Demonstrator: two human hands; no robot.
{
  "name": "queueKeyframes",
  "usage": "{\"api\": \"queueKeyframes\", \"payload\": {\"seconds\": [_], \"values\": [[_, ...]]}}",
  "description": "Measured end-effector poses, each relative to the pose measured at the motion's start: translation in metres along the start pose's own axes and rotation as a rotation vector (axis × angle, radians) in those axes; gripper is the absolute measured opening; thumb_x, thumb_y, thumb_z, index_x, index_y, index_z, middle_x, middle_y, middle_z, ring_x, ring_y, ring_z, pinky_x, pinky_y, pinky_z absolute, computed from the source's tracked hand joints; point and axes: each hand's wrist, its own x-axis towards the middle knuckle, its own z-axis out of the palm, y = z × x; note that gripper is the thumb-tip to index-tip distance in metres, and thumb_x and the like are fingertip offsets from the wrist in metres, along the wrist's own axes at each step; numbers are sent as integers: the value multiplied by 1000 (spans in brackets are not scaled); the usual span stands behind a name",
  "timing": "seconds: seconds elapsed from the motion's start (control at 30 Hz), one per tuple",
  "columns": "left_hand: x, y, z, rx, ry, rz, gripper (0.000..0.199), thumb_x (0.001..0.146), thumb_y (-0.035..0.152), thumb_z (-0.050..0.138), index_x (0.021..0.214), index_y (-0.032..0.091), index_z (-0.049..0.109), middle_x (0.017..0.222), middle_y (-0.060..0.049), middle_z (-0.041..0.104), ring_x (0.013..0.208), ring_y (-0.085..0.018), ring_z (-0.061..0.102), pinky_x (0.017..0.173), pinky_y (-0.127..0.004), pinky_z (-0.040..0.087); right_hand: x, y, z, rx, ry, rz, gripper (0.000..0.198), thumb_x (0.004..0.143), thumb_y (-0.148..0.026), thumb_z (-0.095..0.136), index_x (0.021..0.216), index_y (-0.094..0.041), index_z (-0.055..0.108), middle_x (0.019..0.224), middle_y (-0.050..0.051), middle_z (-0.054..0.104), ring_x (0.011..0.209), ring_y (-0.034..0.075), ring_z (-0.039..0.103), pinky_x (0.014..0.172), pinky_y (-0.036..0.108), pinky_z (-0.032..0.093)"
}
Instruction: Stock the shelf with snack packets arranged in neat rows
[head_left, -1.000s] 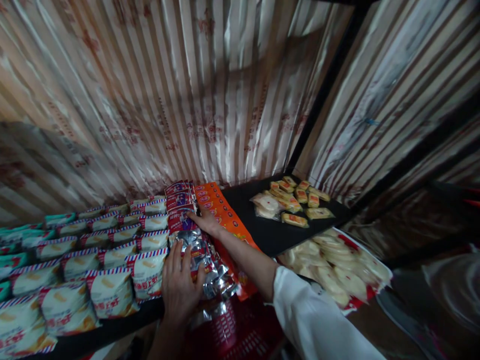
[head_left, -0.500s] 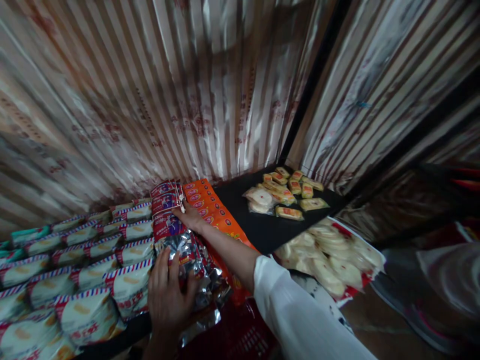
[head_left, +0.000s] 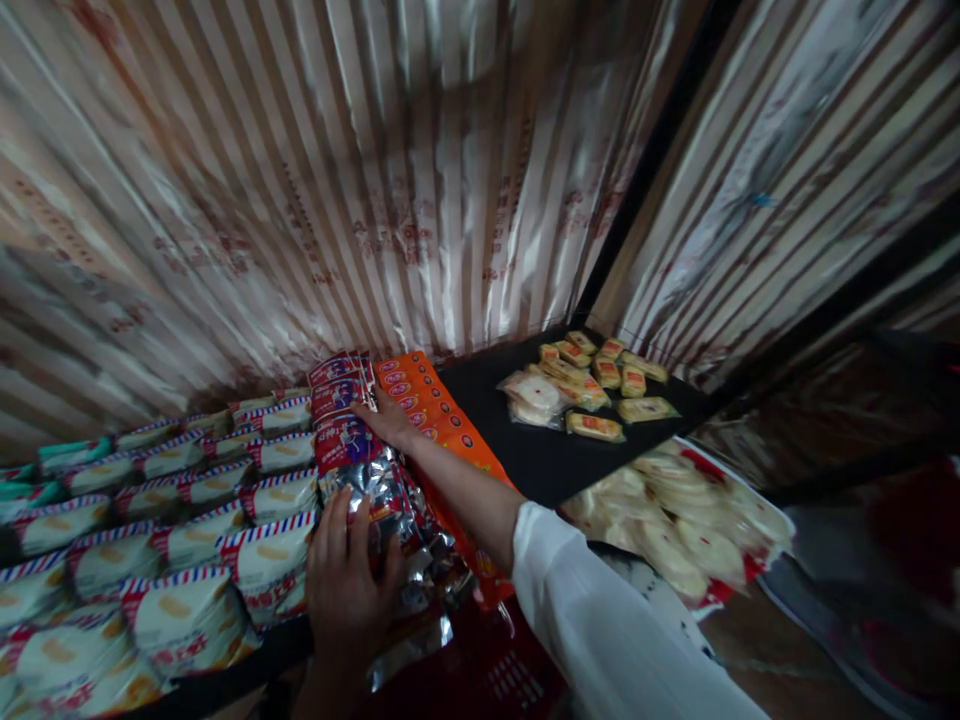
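Note:
A row of red and purple snack packets (head_left: 346, 440), silvery towards the near end, lies on the black shelf among other goods. At the row's right edge, my right hand (head_left: 386, 418) grips the packets, its thumb on top and the other fingers partly hidden along the side. My left hand (head_left: 349, 575) is laid over the nearer, silvery part with its fingers apart. Under my right forearm, orange packaging (head_left: 442, 420) with round printed logos runs alongside the row.
White bags with striped tops (head_left: 184, 620) stand in rows at the left. Small yellow wrapped packs (head_left: 596, 427) and a clear bag of pale discs (head_left: 534, 398) lie on the black shelf (head_left: 480, 390). A tray of pale bagged rounds (head_left: 675, 520) sits at the right. Striped sheeting (head_left: 420, 200) hangs behind.
The whole view has shifted slightly, so the goods appear a little further right. Both hands keep about the same places on the packets.

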Motion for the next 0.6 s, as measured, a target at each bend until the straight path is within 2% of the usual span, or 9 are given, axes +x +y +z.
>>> {"api": "queueKeyframes", "payload": {"seconds": [0.17, 0.3, 0.43, 0.6], "values": [[1, 1, -4, 2, 1, 2, 47, 79, 34, 55, 122, 17, 48, 129, -17, 49, 121, -33, 44, 93, -48, 41, 1, 0, 2, -46, -3, 40, 80, 77, -60, 51, 140, -17, 31, 145, 10, 34, 133, 22, 32, 110, 35, 25], [2, 4, -7, -7, 4, -2, 46, 79, 32, 55, 121, 14, 48, 129, -19, 48, 123, -33, 42, 95, -47, 40, -8, -10, -6, 20, -12, 23, 78, 78, -66, 46, 140, -20, 33, 143, 7, 39, 131, 21, 36, 109, 34, 26], [1, 6, -10, -23, -23, -14, 47, 80, 32, 54, 121, 12, 47, 132, -19, 46, 127, -32, 38, 98, -48, 38, -27, -11, -21, 27, 26, 5, 73, 82, -67, 35, 138, -20, 37, 142, 7, 40, 132, 21, 35, 110, 35, 24], [1, 7, -12, -31, -42, -44, 47, 79, 33, 54, 120, 10, 50, 136, -21, 42, 127, -33, 38, 99, -48, 38, -67, 7, -36, 18, 56, 31, 74, 82, -69, 30, 136, -19, 41, 142, 8, 40, 133, 22, 31, 111, 37, 21]]}}
